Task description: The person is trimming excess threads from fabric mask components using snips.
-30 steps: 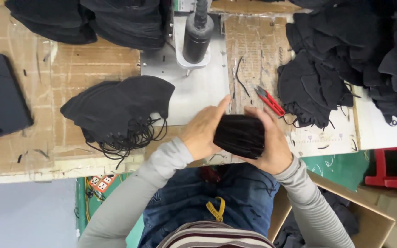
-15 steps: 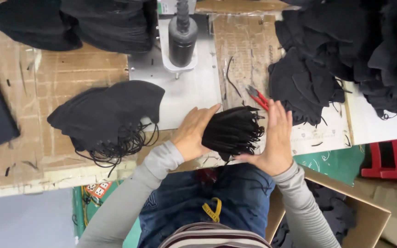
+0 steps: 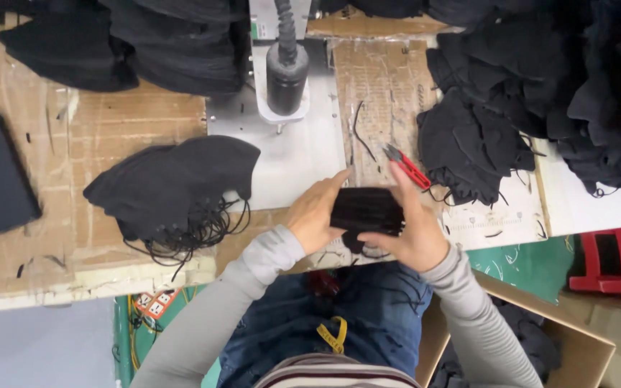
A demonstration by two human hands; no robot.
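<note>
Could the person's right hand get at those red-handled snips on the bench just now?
Probably not at once: the right hand and left hand both clasp the black mask stack. The red-handled snips lie uncovered just beyond it.

An open brown cardboard box [image 3: 583,345] at lower right; a red-and-white label [image 3: 154,303] below the table edge.

A: Item held, colour?
B: Stack of masks [image 3: 365,210], black; fanned pile [image 3: 174,185], black, black ear cords.
A: Remainder?
B: Snips [image 3: 407,165], red handles; sleeves [image 3: 253,276], grey; cardboard bench top [image 3: 95,144], brown; stool [image 3: 616,259], red.
</note>
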